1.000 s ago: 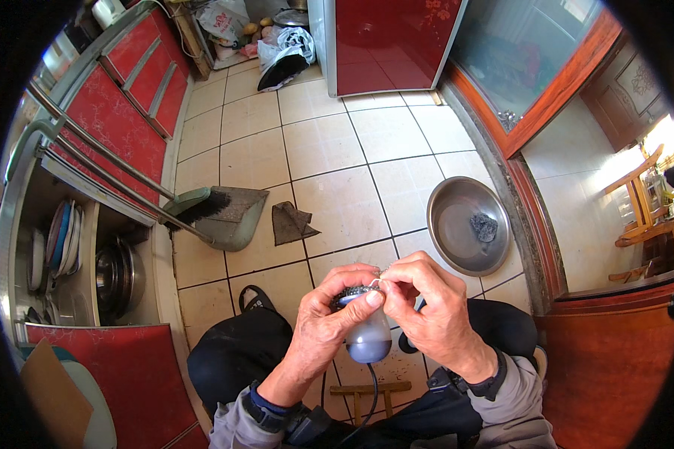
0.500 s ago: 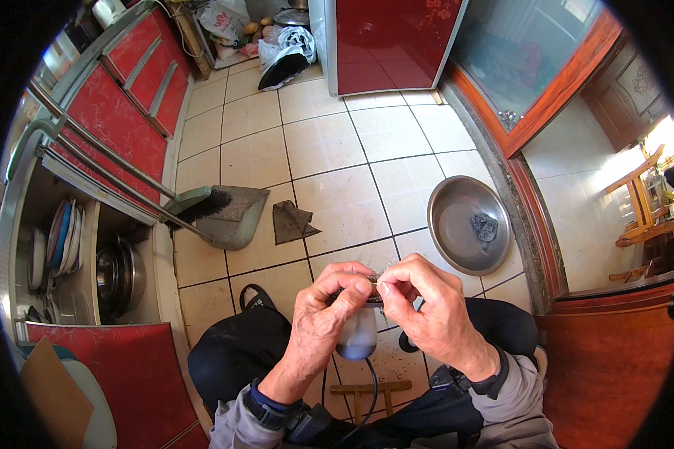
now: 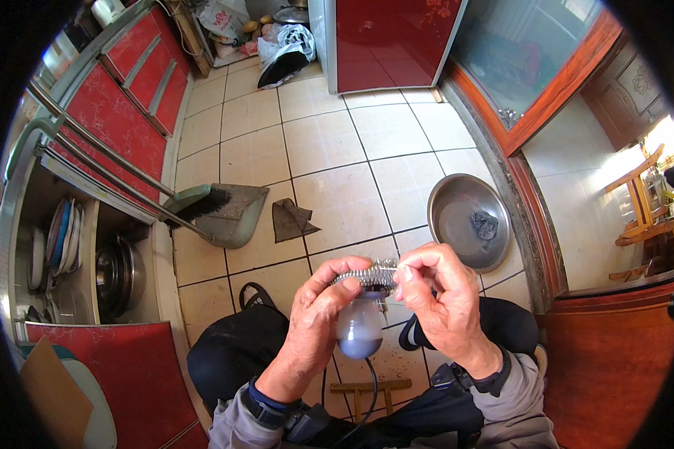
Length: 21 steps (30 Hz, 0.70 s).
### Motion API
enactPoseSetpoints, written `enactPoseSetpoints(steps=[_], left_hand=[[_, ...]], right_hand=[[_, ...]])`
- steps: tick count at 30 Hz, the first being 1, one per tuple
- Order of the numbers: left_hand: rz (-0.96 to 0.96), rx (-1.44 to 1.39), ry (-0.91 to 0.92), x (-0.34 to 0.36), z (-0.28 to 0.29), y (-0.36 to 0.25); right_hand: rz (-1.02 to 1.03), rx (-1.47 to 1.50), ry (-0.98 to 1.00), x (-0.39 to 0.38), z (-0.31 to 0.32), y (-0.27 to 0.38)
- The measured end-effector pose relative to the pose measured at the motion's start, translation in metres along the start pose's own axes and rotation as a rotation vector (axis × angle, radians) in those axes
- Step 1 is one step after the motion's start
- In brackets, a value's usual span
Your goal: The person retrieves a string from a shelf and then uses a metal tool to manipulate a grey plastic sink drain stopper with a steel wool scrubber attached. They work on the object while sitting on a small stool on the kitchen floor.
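My left hand (image 3: 307, 310) is closed around a silvery metal coil (image 3: 363, 278), ridged like a spring, with the thumb and fingers pressing it from both sides. The thumb and fingertips of my right hand (image 3: 445, 295) pinch at the coil's right end; what exactly they grip there is too small to make out. Just below the coil is a bulb-shaped device (image 3: 359, 329), cloudy white with a blue-grey bottom. From its lower end a black cord (image 3: 373, 382) runs down between my legs. Whether the coil is fixed to this device cannot be seen.
To the right lies a steel basin (image 3: 445, 243) holding a dark crumpled pad (image 3: 484, 224). A dustpan (image 3: 240, 217) with a brush rests at the left, beside a grey rag (image 3: 292, 221). Further left stands an open cupboard with plates (image 3: 66, 236). Crumbs dot the tiles near a wooden stool (image 3: 371, 388).
My right hand has shifted slightly right and up, drawing apart from my left. More of the coil and the bulb-shaped device now shows between them.
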<state>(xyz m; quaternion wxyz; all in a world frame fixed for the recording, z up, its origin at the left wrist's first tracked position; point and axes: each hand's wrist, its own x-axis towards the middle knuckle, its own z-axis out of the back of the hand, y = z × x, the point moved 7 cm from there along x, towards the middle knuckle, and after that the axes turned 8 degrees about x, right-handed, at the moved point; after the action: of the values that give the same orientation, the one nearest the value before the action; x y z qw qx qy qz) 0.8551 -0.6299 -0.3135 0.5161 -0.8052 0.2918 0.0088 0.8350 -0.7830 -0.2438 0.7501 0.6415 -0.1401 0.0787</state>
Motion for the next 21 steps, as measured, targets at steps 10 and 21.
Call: enactPoseSetpoints(steps=[10,21], left_hand=[[0.038,-0.100,0.067,-0.0024,-0.0110,-0.0019],[0.034,-0.099,0.012,0.0005,-0.0087,-0.0028]], right_hand=[[0.077,-0.075,0.046,0.0022,0.0009,0.0088],[-0.012,-0.059,0.016,0.0025,0.0057,0.0025]])
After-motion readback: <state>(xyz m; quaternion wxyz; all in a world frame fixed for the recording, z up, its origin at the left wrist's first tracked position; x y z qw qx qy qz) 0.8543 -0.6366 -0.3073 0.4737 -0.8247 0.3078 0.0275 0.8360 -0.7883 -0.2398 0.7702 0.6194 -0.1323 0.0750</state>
